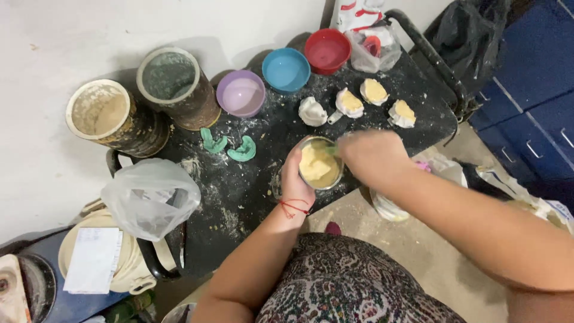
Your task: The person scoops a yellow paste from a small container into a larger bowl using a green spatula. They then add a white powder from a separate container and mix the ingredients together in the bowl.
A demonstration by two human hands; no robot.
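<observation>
Now | left hand grip around cup | right hand grip pinching stirrer

My left hand is curled, thumb side up, fingers wrapped in a grip, a red thread round the wrist. Left forearm runs up from my lap. My right hand is blurred, fingers bunched downward, forearm coming in from lower right.

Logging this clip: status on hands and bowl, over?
Left hand grips metal bowl of yellow paste. Right hand over bowl rim, blurred, apparently stirring. Nothing obstructing.
</observation>
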